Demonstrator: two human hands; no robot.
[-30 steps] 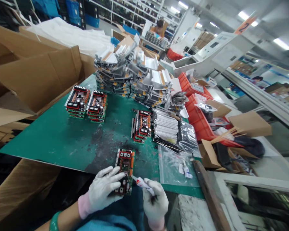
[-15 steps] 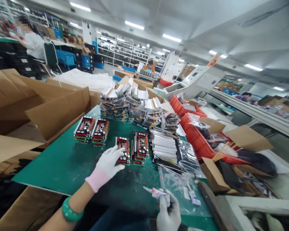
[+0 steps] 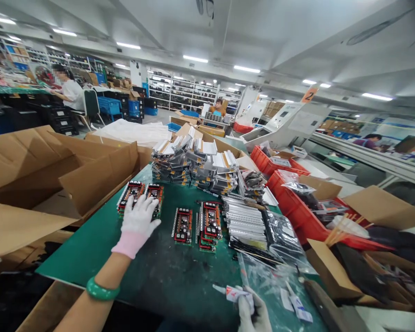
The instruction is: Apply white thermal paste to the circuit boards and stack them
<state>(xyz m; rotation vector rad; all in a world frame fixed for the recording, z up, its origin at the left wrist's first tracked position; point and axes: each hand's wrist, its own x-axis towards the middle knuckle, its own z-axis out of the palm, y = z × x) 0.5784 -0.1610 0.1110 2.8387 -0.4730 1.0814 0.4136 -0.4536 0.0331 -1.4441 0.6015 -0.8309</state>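
Forward, left hand palm-down, over circuit boards

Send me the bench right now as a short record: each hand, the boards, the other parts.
Left hand: gloved left hand spread over the two left board stacks; contact unclear
Right hand: gloved right hand gripping a white tube, nozzle pointing left
Single board: one circuit board flat on the green tabletop
Right boards: a board pile beside the single board
Metal parts: silver strips right of that pile; stacked brackets behind
Second tube: another tube lying at lower right
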